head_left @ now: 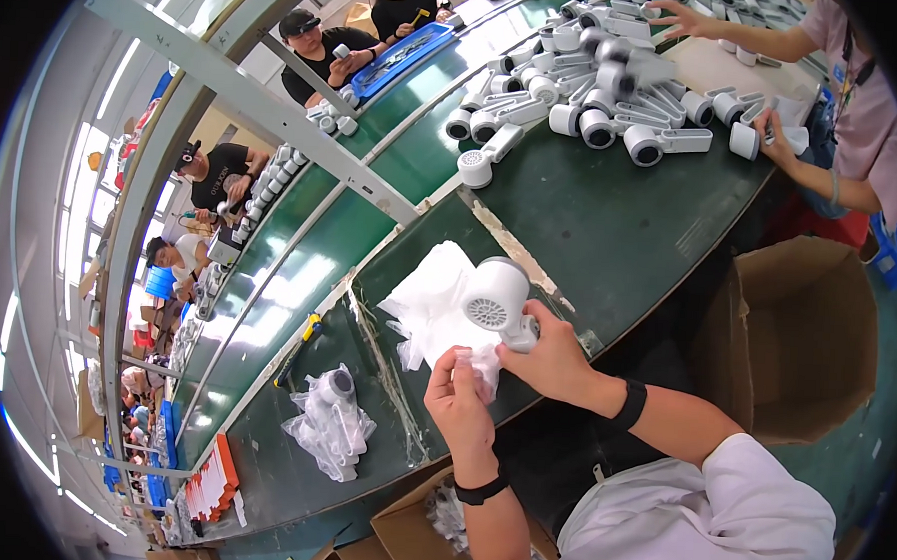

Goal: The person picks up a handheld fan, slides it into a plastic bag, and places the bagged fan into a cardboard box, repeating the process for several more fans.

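Observation:
My right hand point(563, 363) grips the handle of a white handheld appliance point(496, 294), shaped like a hair dryer, with a round grille facing me. Close by, my left hand point(460, 406) pinches the edge of a thin clear plastic bag point(485, 370) just below the appliance. Beneath both lies a stack of white plastic bags point(430, 297) on the dark green table point(611, 222). To the left, another appliance wrapped in a clear bag point(330, 420) rests on the table. One unwrapped appliance point(488, 160) lies beyond the stack, in front of a large heap of the same kind point(577, 85).
A yellow-and-black utility knife point(298, 350) lies at the left. Orange-and-white cards point(215, 480) sit at the far left end. An open cardboard box point(801, 335) stands below the table at right. A co-worker's hand point(775, 139) holds an appliance there. A metal frame point(275, 122) crosses above the bench.

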`<action>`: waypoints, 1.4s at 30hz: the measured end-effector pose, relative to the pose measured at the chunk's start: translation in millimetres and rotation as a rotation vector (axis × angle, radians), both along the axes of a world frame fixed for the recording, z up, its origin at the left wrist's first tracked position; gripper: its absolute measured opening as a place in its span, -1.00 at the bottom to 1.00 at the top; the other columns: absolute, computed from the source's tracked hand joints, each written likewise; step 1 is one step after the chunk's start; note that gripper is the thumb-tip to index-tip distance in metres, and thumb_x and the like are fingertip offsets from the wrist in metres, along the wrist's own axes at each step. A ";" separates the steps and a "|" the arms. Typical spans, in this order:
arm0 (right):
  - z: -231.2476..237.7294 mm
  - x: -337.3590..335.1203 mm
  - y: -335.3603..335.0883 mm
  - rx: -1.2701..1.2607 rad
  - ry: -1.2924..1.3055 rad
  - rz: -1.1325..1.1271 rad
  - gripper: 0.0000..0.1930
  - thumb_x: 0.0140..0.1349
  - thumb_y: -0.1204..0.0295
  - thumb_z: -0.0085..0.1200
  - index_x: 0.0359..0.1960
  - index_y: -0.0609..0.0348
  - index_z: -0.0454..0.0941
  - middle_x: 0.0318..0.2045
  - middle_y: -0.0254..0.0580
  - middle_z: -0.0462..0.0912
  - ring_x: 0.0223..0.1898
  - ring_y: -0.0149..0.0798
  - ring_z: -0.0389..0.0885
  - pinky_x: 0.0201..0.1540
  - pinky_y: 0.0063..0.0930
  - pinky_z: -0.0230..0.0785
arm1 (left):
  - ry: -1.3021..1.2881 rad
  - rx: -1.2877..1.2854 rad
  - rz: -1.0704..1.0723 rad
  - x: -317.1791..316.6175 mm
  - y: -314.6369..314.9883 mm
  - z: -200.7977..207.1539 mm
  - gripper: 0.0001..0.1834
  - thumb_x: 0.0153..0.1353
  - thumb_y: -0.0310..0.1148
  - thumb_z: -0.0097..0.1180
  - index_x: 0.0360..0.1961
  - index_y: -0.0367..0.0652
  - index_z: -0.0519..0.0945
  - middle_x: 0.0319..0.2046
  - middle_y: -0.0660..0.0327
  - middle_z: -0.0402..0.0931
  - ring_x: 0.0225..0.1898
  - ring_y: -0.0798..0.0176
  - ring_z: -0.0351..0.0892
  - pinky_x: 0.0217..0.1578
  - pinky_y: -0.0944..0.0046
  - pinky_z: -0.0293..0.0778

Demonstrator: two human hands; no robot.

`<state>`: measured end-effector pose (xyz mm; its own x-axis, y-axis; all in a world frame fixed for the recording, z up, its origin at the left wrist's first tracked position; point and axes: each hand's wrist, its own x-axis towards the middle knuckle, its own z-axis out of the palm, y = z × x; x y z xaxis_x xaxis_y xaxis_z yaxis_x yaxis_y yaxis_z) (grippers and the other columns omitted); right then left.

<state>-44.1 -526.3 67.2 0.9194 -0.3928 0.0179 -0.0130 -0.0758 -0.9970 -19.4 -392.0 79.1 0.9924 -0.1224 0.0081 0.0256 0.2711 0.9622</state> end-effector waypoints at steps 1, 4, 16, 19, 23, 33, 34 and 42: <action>-0.7 -0.1 -2.3 -0.037 0.012 -0.039 -0.51 -0.02 0.38 0.34 -0.06 0.30 0.45 -0.33 -0.09 0.67 -0.26 -0.31 0.66 -0.18 -0.39 0.49 | -0.014 -0.004 0.061 0.7 0.7 0.7 -0.87 0.36 -0.46 0.05 -0.17 -0.29 0.56 -0.57 0.37 0.41 -0.63 0.56 0.25 -0.64 0.52 0.11; -5.9 -3.4 -11.0 -0.064 0.007 -0.098 -0.52 -0.02 0.38 0.33 -0.07 0.31 0.45 -0.32 -0.08 0.68 -0.25 -0.31 0.67 -0.17 -0.38 0.49 | -0.041 0.003 0.120 1.9 1.8 0.1 -0.87 0.36 -0.45 0.05 -0.16 -0.28 0.56 -0.56 0.39 0.41 -0.64 0.58 0.23 -0.65 0.53 0.09; -3.9 8.4 -4.6 0.049 -0.008 0.046 -0.50 -0.03 0.37 0.34 -0.06 0.30 0.44 -0.27 -0.06 0.65 -0.22 -0.30 0.64 -0.13 -0.40 0.47 | 0.019 -0.004 0.032 -2.2 -12.0 3.0 -0.87 0.35 -0.44 0.07 -0.15 -0.27 0.56 -0.59 0.43 0.37 -0.64 0.62 0.20 -0.65 0.54 0.06; -7.9 8.5 -6.3 0.031 0.005 0.010 -0.52 -0.05 0.41 0.29 -0.06 0.30 0.44 -0.26 -0.05 0.64 -0.21 -0.28 0.63 -0.12 -0.38 0.46 | 0.020 0.007 0.066 0.1 -8.8 3.3 -0.87 0.35 -0.44 0.07 -0.16 -0.26 0.56 -0.61 0.45 0.33 -0.65 0.62 0.18 -0.66 0.54 0.05; -8.5 6.6 -11.8 -0.034 -0.035 -0.051 -0.46 -0.10 0.37 0.23 -0.01 0.27 0.43 -0.34 0.12 0.66 -0.25 0.04 0.68 -0.16 -0.26 0.49 | 0.006 0.019 0.148 2.7 -7.9 3.4 -0.89 0.34 -0.44 0.06 -0.19 -0.25 0.56 -0.62 0.46 0.31 -0.66 0.63 0.17 -0.67 0.55 0.04; 7.8 -22.0 -32.2 -0.087 -0.031 0.040 -0.46 -0.02 0.30 0.28 -0.01 0.28 0.42 -0.30 0.06 0.66 -0.24 -0.02 0.67 -0.14 -0.28 0.47 | -0.048 0.061 0.204 3.0 -15.8 2.9 -0.90 0.33 -0.48 0.05 -0.20 -0.25 0.57 -0.54 0.41 0.41 -0.64 0.62 0.21 -0.65 0.55 0.09; 11.4 -29.7 -38.2 -0.086 -0.034 0.045 -0.46 -0.02 0.30 0.28 -0.01 0.28 0.42 -0.30 0.06 0.66 -0.24 -0.02 0.67 -0.14 -0.28 0.47 | -0.070 0.105 0.192 4.6 -11.6 -3.3 -0.90 0.33 -0.50 0.05 -0.21 -0.27 0.57 -0.43 0.36 0.45 -0.60 0.61 0.26 -0.63 0.55 0.12; 50.4 -48.9 -83.8 -0.128 0.320 0.877 -0.18 0.20 0.24 0.16 0.38 0.14 -0.09 -0.38 -0.12 0.65 -0.47 -0.24 0.65 -0.33 -0.41 0.50 | -0.149 0.201 0.032 7.0 -8.8 -2.3 -0.89 0.30 -0.57 0.04 -0.22 -0.35 0.59 -0.11 0.24 0.51 -0.40 0.54 0.43 -0.42 0.52 0.33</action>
